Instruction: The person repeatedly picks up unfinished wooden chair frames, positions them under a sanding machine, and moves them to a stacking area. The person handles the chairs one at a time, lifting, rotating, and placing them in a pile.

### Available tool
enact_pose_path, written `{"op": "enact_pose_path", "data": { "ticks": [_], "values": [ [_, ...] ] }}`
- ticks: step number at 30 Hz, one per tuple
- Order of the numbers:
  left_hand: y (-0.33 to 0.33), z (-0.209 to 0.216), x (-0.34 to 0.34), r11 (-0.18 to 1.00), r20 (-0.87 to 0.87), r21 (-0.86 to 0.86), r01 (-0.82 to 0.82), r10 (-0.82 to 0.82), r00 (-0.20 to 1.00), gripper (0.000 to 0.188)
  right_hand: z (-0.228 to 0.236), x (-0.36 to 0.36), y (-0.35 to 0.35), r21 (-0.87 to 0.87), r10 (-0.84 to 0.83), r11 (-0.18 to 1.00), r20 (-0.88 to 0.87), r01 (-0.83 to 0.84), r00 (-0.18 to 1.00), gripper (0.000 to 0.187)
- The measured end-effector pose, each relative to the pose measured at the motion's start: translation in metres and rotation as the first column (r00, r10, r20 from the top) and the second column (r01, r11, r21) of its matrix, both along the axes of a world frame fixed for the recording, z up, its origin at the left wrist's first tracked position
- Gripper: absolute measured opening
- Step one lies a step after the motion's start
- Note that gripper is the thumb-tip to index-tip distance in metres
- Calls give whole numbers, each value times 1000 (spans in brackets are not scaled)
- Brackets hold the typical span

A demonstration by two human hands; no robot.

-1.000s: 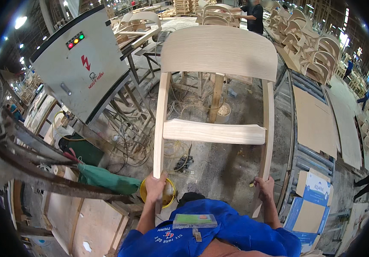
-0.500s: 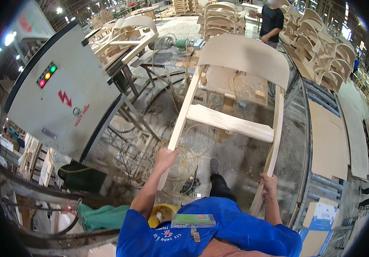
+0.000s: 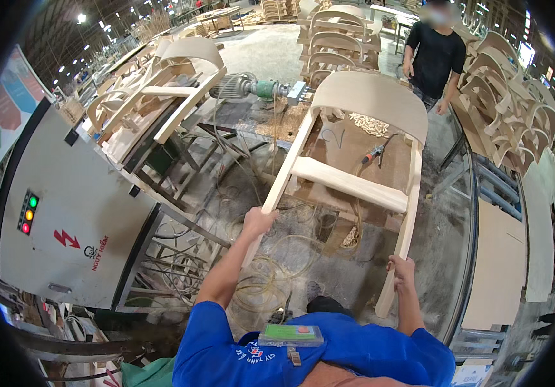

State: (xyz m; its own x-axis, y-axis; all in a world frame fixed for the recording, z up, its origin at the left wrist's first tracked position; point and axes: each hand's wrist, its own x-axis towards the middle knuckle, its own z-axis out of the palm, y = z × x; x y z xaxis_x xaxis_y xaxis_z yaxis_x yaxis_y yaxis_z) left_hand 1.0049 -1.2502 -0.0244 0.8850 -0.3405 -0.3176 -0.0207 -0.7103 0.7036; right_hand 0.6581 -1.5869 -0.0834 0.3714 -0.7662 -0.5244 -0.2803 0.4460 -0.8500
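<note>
Between both hands, chair frame (image 3: pixel 355 148), legs gripped

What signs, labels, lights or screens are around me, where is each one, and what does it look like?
Warning sticker: red lightning bolt on the grey cabinet at left.
Indicator lights: green, amber, red in a black strip, same cabinet.
Poster: far left, coloured panels.
Badge: green card in a clear holder on the blue shirt.
Screen: far right, small.
</note>
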Motion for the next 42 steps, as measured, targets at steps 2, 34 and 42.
{"op": "enact_pose_path", "data": {
  "ticks": [2, 34, 42],
  "values": [
    [-20, -3, 25, 1000, 10, -2, -6, 6, 1000, 50, 2, 21, -14, 7, -12, 1000, 7, 12, 1000, 17],
    [-66, -21, 75, 999, 15, 4, -36, 36, 999, 62, -39, 69, -66, 78, 119, 990, -51, -115, 992, 41],
    [-76, -21, 91, 995, -2, 104, 3, -3, 1000, 56, -4, 78, -76, -36, 34, 999, -29, -35, 999, 19]
  ]
}}
